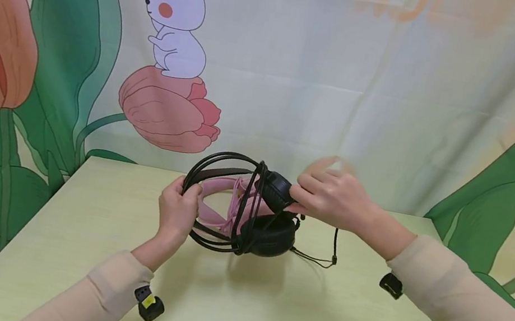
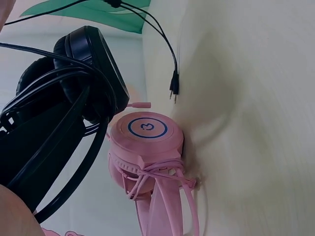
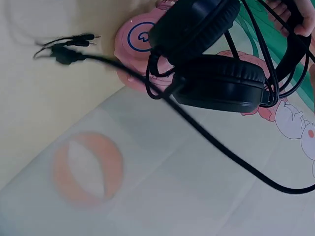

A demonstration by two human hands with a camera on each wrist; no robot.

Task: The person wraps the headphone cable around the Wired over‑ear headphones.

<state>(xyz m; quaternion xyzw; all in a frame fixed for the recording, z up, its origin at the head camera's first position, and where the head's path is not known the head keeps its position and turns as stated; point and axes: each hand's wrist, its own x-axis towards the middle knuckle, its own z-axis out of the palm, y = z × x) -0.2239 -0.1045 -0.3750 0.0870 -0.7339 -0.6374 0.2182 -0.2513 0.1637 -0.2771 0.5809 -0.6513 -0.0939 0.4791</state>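
Note:
A black headset [image 1: 267,235] is held up on edge above the yellow-green table [image 1: 263,309]. My left hand [image 1: 177,209] grips its headband on the left side. My right hand [image 1: 328,195] is at the upper ear cup [image 1: 275,189] and pinches the headset's black cable [image 1: 335,242], which hangs below that hand and ends in twin plugs [image 2: 173,88]. Several turns of cable are wound round the headband [image 1: 255,205]. A pink headset [image 1: 218,194] lies on the table just behind, its ear cup [image 2: 147,130] bound with pink cord. Both black ear cups [image 3: 216,83] fill the right wrist view.
A cloth backdrop printed with a rabbit [image 1: 179,17] and tulips hangs right behind the table's far edge [image 1: 382,210]. The table's left edge [image 1: 20,234] runs diagonally toward me. Small black devices [image 1: 148,302] are strapped at both wrists.

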